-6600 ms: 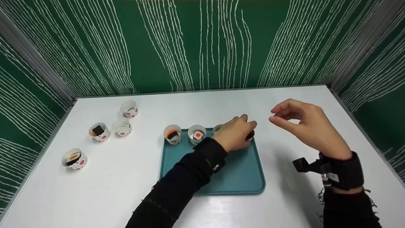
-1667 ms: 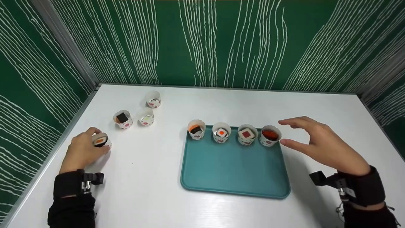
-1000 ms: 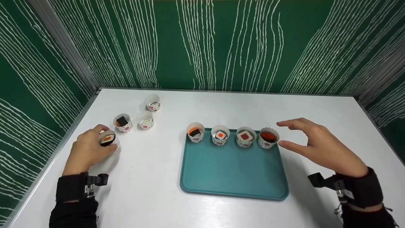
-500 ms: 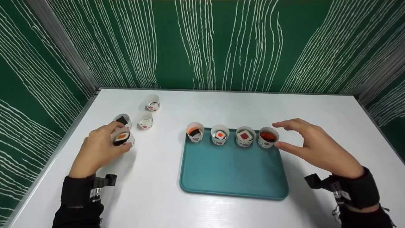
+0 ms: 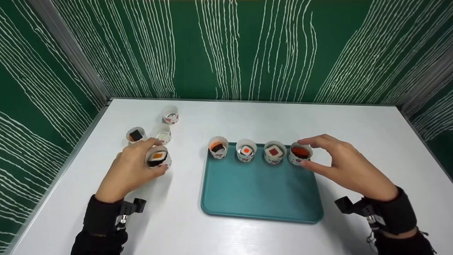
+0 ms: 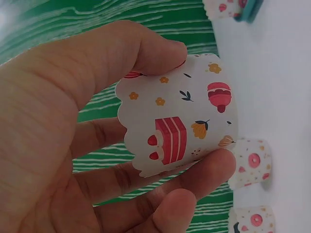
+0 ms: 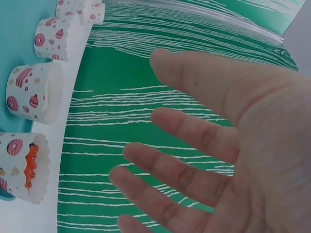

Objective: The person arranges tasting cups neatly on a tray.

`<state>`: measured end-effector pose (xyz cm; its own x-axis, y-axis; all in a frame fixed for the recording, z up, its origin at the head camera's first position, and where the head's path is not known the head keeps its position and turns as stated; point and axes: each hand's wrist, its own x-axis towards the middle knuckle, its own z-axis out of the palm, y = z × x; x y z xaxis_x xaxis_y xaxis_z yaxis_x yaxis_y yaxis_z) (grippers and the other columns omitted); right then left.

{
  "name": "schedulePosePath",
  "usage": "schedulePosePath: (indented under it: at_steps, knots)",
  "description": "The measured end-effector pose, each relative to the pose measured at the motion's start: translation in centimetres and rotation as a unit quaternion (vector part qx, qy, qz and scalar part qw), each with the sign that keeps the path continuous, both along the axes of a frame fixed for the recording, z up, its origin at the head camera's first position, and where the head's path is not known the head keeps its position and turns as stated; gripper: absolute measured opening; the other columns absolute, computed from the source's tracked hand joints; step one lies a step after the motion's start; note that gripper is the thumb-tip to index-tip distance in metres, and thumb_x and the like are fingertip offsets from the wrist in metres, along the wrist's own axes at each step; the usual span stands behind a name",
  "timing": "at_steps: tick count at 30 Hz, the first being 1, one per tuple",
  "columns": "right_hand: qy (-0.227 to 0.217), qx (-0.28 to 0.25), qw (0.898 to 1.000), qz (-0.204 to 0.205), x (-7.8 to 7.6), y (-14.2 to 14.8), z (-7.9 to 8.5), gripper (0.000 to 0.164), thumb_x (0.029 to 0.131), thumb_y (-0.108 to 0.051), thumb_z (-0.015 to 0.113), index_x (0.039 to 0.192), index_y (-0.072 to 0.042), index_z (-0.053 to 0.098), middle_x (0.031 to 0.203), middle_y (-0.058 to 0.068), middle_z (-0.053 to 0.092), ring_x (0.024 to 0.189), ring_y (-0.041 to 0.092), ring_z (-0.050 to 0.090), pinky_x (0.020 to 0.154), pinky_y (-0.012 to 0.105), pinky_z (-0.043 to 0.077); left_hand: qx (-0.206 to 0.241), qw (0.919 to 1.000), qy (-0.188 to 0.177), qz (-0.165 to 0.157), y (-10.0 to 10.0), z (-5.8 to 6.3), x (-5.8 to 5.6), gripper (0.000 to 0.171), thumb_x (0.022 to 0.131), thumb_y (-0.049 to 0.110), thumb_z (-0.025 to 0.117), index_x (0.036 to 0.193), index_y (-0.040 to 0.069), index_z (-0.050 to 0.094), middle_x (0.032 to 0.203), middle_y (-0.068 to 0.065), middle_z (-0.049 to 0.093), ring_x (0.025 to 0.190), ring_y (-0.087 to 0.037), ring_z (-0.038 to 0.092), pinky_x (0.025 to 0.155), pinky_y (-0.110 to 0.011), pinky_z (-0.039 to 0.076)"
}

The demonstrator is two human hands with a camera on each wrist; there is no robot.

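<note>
The white, scalloped paper cup (image 6: pixel 180 111) in the left hand (image 5: pixel 131 170) looks matt and smooth. The teal, rectangular, plastic-looking tray (image 5: pixel 262 191) is smooth with a low sheen; along its far edge stand 4 matt, white, round paper cups (image 5: pixel 273 160), the orange-red beaded filling (image 7: pixel 31 167) at the far right corner glossy. The smooth white table surface (image 5: pixel 240 230) shines by the tray's near edge. The grey post (image 5: pixel 68 46) at the surface's far left corner looks like dull metal.

Your held cup (image 6: pixel 181 109) is white, printed with pink cakes and orange flowers. Your tray (image 5: pixel 262 193) is teal; white lines streak the green wall (image 5: pixel 226 53).
</note>
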<state>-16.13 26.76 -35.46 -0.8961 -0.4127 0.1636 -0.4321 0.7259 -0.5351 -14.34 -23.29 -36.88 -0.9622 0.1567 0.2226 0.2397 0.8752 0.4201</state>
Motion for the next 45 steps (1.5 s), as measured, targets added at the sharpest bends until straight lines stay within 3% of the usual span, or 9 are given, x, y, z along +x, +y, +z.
schedulePosePath:
  at_steps: [7, 12, 18, 26, 33, 45]
  knots:
    - [0.004, -0.004, 1.0, 0.005, 0.1, -0.7, -0.2, 0.044, 0.098, -0.041, 0.079, 0.139, -0.026, 0.069, 0.132, -0.007, 0.071, 0.132, 0.026, 0.067, 0.107, 0.056, 0.052, 0.012, 0.9994, 0.01, -0.031, 1.5, -0.3, 0.0, 0.05, 0.082, 0.017, 0.091, 0.127, 0.008, 0.069, 0.115, -0.012, 0.076, 0.1, -0.029, 0.072, 0.083, -0.053, 0.06]
    - [0.02, -0.001, 1.0, 0.014, 0.2, -1.0, -0.4, 0.044, 0.099, -0.042, 0.078, 0.138, -0.024, 0.069, 0.127, -0.01, 0.072, 0.127, 0.02, 0.068, 0.105, 0.045, 0.053, 0.022, 0.9981, 0.018, -0.055, 2.6, -0.4, -0.1, 0.049, 0.082, 0.015, 0.091, 0.125, 0.008, 0.069, 0.118, -0.011, 0.076, 0.104, -0.027, 0.071, 0.089, -0.049, 0.059]
    - [0.038, 0.002, 0.999, 0.025, 0.2, -1.4, -0.6, 0.041, 0.099, -0.038, 0.079, 0.136, -0.025, 0.069, 0.128, -0.011, 0.072, 0.122, 0.018, 0.069, 0.102, 0.031, 0.053, 0.019, 0.9965, 0.025, -0.077, 4.0, -0.4, -0.3, 0.05, 0.081, 0.016, 0.092, 0.125, 0.008, 0.07, 0.113, -0.01, 0.074, 0.095, -0.023, 0.068, 0.083, -0.043, 0.058]
    - [0.048, 0.006, 0.998, 0.028, 0.2, -1.9, -1.0, 0.042, 0.098, -0.036, 0.081, 0.136, -0.023, 0.069, 0.128, -0.011, 0.072, 0.115, 0.016, 0.069, 0.096, 0.031, 0.055, 0.011, 0.9941, 0.016, -0.106, 6.1, -0.1, -0.7, 0.05, 0.083, 0.021, 0.091, 0.127, 0.01, 0.07, 0.106, -0.008, 0.073, 0.088, -0.019, 0.065, 0.076, -0.037, 0.056]
    - [0.042, 0.006, 0.999, 0.03, 0.3, -2.5, -1.3, 0.046, 0.097, -0.035, 0.082, 0.139, -0.02, 0.069, 0.133, -0.008, 0.072, 0.119, 0.018, 0.071, 0.099, 0.043, 0.058, 0.026, 0.9912, 0.001, -0.13, 8.0, 0.2, -0.9, 0.052, 0.083, 0.019, 0.09, 0.13, 0.01, 0.068, 0.104, -0.006, 0.071, 0.086, -0.018, 0.064, 0.075, -0.034, 0.056]
    - [0.049, -0.005, 0.997, 0.055, 0.2, -3.7, -2.2, 0.045, 0.095, -0.031, 0.084, 0.136, -0.018, 0.07, 0.129, -0.005, 0.074, 0.119, 0.019, 0.072, 0.099, 0.047, 0.06, 0.041, 0.9807, 0.03, -0.189, 11.3, 0.2, -1.3, 0.063, 0.084, 0.018, 0.085, 0.139, 0.013, 0.056, 0.109, -0.004, 0.071, 0.082, -0.015, 0.063, 0.067, -0.03, 0.054]
